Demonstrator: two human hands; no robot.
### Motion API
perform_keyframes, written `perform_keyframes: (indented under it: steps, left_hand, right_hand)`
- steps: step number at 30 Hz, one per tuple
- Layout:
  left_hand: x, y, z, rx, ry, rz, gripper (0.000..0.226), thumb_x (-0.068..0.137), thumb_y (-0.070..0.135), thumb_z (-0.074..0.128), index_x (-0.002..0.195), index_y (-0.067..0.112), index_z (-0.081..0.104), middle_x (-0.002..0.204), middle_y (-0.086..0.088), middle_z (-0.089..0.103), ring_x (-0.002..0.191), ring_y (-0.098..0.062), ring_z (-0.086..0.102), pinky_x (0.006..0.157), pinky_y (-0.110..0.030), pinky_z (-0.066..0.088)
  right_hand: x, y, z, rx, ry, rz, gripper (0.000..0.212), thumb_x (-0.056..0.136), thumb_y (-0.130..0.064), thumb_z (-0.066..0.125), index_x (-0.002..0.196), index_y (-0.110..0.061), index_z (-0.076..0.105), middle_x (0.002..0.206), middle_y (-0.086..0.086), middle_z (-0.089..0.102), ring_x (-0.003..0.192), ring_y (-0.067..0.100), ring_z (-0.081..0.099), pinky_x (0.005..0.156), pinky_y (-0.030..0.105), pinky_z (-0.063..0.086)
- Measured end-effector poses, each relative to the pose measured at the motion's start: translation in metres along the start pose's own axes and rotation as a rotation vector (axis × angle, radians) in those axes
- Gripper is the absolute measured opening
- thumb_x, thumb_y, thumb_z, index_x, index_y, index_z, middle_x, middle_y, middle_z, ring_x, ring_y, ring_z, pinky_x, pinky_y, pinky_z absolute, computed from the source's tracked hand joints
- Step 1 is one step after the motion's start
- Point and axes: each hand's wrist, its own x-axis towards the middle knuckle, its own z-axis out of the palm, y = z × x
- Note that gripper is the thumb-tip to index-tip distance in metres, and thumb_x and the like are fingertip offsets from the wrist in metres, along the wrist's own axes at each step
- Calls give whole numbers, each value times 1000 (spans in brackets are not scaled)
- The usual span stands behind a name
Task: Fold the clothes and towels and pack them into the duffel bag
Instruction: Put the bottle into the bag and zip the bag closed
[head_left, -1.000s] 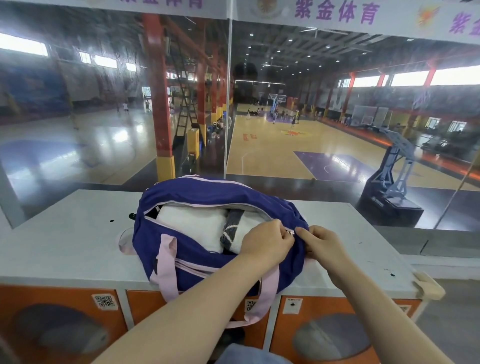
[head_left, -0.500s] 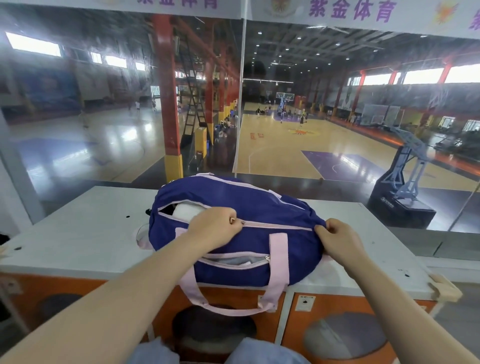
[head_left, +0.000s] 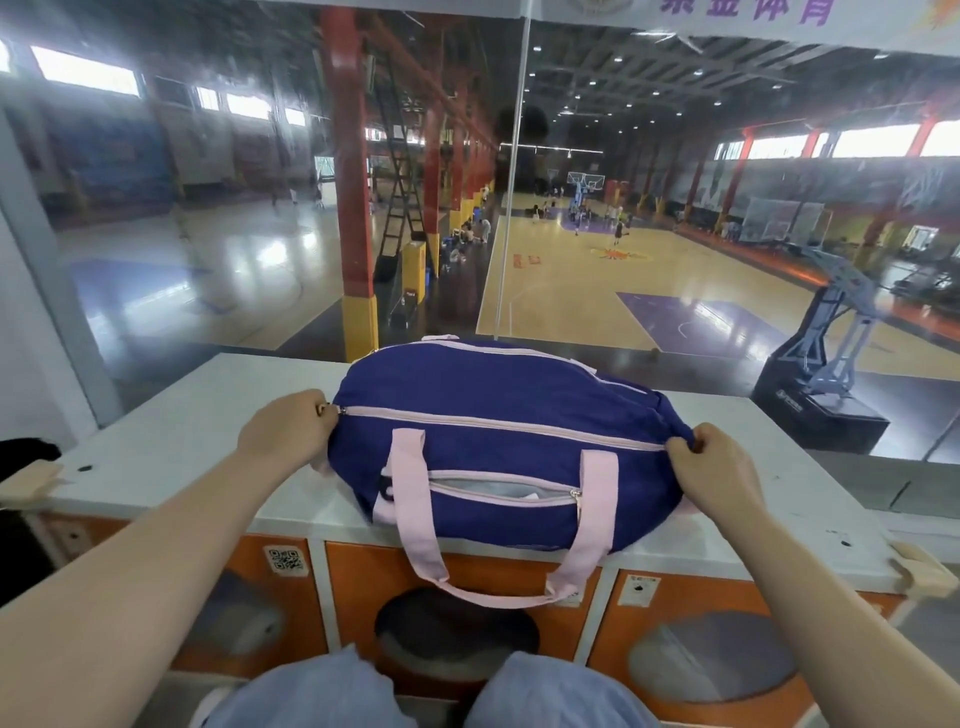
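The left hand (head_left: 288, 428) pinches the zipper pull (head_left: 332, 410) at the left end of the navy duffel bag (head_left: 498, 447) — the right hand (head_left: 714, 470) grips the fabric at its right end. The bag lies zipped on the grey countertop (head_left: 171, 441), pink handles (head_left: 488, 566) hanging over the near edge.

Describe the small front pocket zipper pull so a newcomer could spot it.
Find the blue duffel bag on the white countertop. On its near side, between the pink handle straps, runs a short pocket zipper; the small silver pull sits at its right end.
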Motion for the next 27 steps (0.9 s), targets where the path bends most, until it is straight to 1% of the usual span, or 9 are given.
perform_keyframes:
  steps: [4,5,7,9,13,16,21,24,27]
  left_hand:
    - [-5,-5,6,-94,42,26,27,101,34,39,90,13,53,92,-12,65,77,-25,55,66,-33,40]
    - [-9,-3,6,-137,80,26,24,100,34,44,93,12,51,91,-10,63,77,-24,55,65,-33,39]
    - [-19,8,4,-230,193,49,19,96,31,54,96,13,48,89,-6,58,76,-21,54,61,-30,38]
    - [-30,23,1,-273,280,147,16,92,27,61,95,17,48,89,-1,54,77,-17,54,60,-26,37]
    - [-63,68,6,-244,234,359,13,90,31,62,89,28,50,91,7,54,82,-11,54,65,-16,39]
    - [-92,107,16,-249,152,489,11,93,36,58,89,30,49,93,12,51,86,-7,52,69,-15,40]
    - [-124,152,36,-352,24,587,8,93,33,58,91,30,50,84,13,52,75,-5,49,57,-12,31]
    - [-131,165,56,-341,34,593,8,94,31,56,100,26,54,93,8,60,82,-8,56,65,-19,45]
    - [-135,169,74,-313,93,586,17,94,36,57,108,26,56,105,6,61,94,-10,56,75,-21,47]
  right_hand:
    - [-4,2,1,43,6,20,14,95,-19,50,99,-6,51,82,6,55,73,24,53,52,25,35]
    - [-7,0,1,59,27,23,16,94,-18,54,105,-6,50,92,9,57,80,25,54,57,25,39]
    - [-14,-4,2,23,113,-18,33,91,-17,60,120,-7,49,116,14,54,102,28,53,77,31,47]
    - [-25,-11,6,-28,203,-106,42,87,-15,63,126,-9,48,127,13,49,115,29,46,91,37,43]
    - [-46,-24,23,-135,202,-425,35,85,-18,66,117,-16,54,120,6,57,108,21,50,88,28,40]
    - [-64,-30,35,-185,158,-551,32,84,-22,68,115,-17,58,119,5,62,106,24,57,89,35,48]
    - [-75,-23,45,-194,96,-522,34,86,-21,64,118,-19,56,122,2,61,111,23,57,94,35,45]
    - [-77,-15,45,-112,39,-478,33,90,-19,60,122,-20,55,125,0,60,112,21,58,95,32,45]
    - [-77,-12,47,-49,25,-426,39,92,-23,59,129,-21,48,131,-1,56,114,19,57,95,27,46]
